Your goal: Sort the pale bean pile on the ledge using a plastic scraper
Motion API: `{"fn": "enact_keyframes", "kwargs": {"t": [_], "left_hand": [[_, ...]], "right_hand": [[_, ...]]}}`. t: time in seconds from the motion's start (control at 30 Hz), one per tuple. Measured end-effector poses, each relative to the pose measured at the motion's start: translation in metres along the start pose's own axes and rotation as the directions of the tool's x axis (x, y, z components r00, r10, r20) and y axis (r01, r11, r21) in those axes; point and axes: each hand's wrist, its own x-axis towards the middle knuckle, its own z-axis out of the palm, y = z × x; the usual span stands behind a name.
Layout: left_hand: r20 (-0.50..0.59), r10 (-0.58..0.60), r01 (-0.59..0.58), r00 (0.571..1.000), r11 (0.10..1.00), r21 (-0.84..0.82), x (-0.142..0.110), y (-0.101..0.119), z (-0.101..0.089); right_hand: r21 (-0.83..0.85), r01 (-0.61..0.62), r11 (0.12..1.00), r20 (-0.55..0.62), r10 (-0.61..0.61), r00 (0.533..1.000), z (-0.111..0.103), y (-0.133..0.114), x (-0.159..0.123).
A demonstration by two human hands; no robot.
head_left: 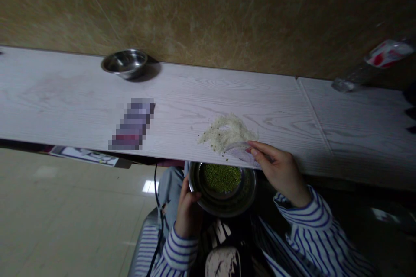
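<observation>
Wooden tabletop [81,108] ends just beyond the hand-held steel bowl [224,205].

Table: white wood-grain board [58,95], a seam toward its right end.
Far edge: small steel bowl [124,63].
Table middle: pixelated flat object [132,124].
Right end: clear plastic bottle [386,53], red-and-white label, lying tilted.
Behind: mottled brown wall [208,8].
Below you: printed sheet [84,156] under the table's edge, black cable [157,190], tiled floor [65,199].

Small green beans [221,178] lie in a round silver steel bowl [224,205]. The white sleeve [313,229] has blue stripes.
</observation>
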Motion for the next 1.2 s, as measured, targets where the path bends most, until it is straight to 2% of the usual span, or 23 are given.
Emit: {"fn": "enact_keyframes", "kwargs": {"t": [0.33,0.9,1.03,1.2], "left_hand": [[0.020,-0.002,0.003,1.000,1.000,-0.026,0.000,0.000,-0.003],[0.005,0.035,-0.035,0.999,0.999,-0.013,0.001,-0.003,-0.005],[0.010,0.024,-0.024,1.000,1.000,-0.012,0.000,0.000,-0.003],[0.003,0.001,-0.001,1.000,1.000,-0.016,-0.001,0.002,-0.002]], "right_hand": [[-0.005,0.013,1.000,0.025,-0.013,1.000,-0.004,-0.004,-0.002],[0.007,0.099,0.995,0.056,-0.100,0.993,0.007,-0.006,0.004],[0.010,0.086,0.996,0.023,-0.087,0.996,0.010,0.000,0.010],[0.002,0.045,0.999,-0.070,-0.045,0.997,0.002,0.011,0.017]]}}
